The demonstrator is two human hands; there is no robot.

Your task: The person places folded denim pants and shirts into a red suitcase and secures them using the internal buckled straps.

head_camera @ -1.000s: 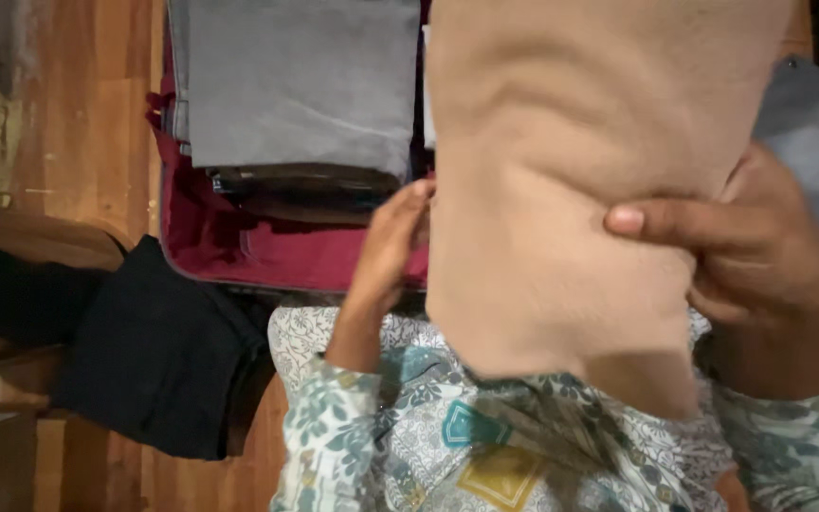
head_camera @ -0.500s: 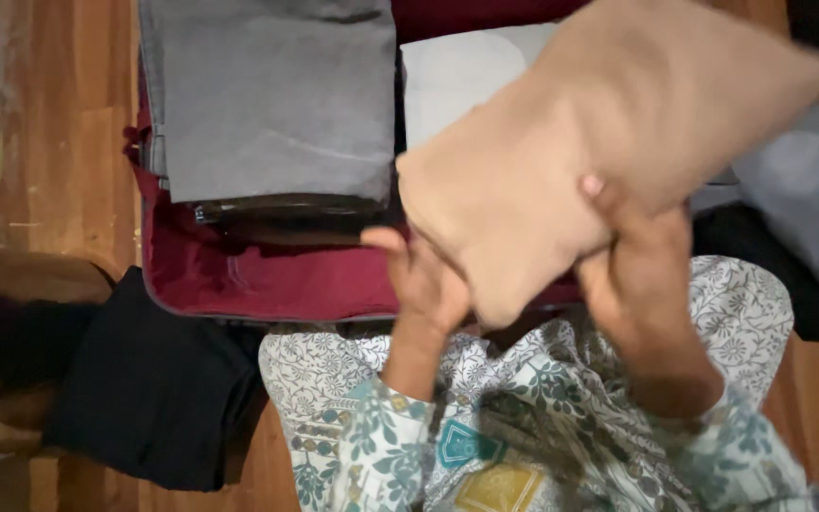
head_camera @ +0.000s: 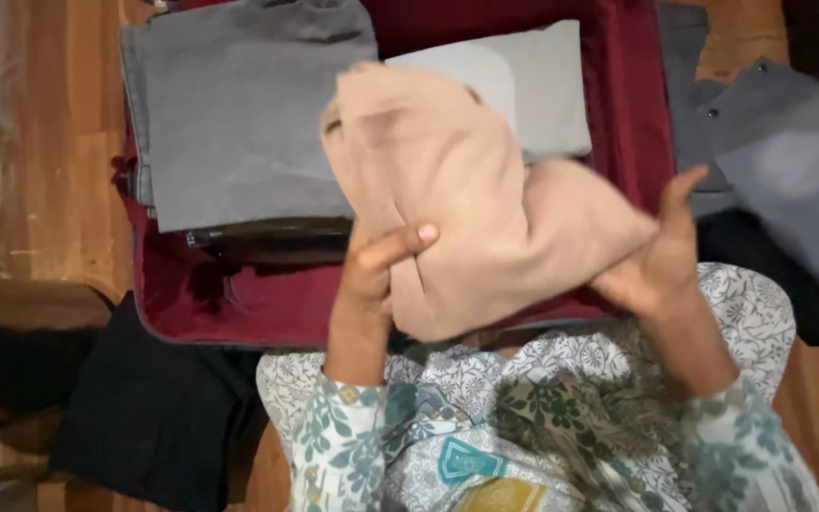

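both hands (head_camera: 372,275) grip beige garment (head_camera: 466,199) over red suitcase (head_camera: 267,294).

We cannot see the palm of the right hand (head_camera: 661,261), because the beige folded garment (head_camera: 457,199) covers it, and most fingers of the left hand (head_camera: 376,270) are hidden under the same cloth. The garment also hides a part of the light grey folded cloth (head_camera: 542,85) and of the maroon suitcase (head_camera: 239,303). The grey shirt (head_camera: 789,161) at the right is blurred and cut by the edge. The black garment (head_camera: 154,408) continues below the frame.
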